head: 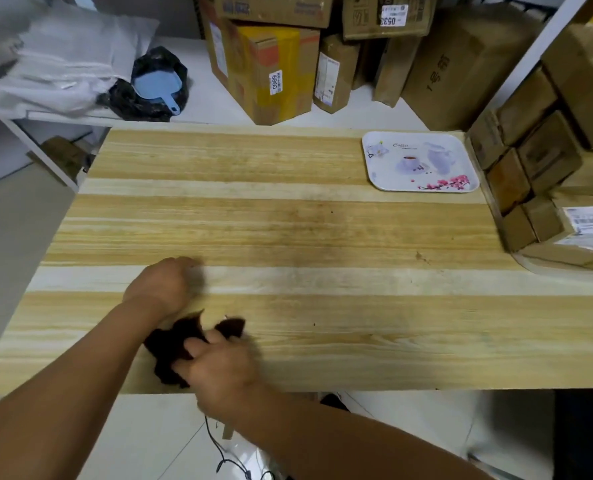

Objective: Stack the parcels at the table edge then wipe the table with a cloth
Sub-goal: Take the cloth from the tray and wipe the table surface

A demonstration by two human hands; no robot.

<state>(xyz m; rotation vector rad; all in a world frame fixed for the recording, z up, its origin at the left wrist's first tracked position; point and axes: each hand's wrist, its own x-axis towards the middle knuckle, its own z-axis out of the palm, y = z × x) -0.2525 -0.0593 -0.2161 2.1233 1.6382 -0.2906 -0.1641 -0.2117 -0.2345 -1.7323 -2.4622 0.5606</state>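
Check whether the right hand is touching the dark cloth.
Touching. The head view shows the right hand with fingers curled over the dark cloth, bunched on the table.

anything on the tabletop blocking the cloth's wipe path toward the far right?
Mostly open wood. The right hand grips the dark cloth near the front edge. Only the printed tray at the far right corner and the stacked parcels along the right edge stand in its way.

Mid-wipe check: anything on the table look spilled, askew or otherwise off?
Nothing spilled. The wooden table shows faint dark smudges and a few specks near its middle, not yet wiped. The right hand grips the dark cloth near the front edge. The parcels sit stacked at the right edge; the flowered tray lies flat.
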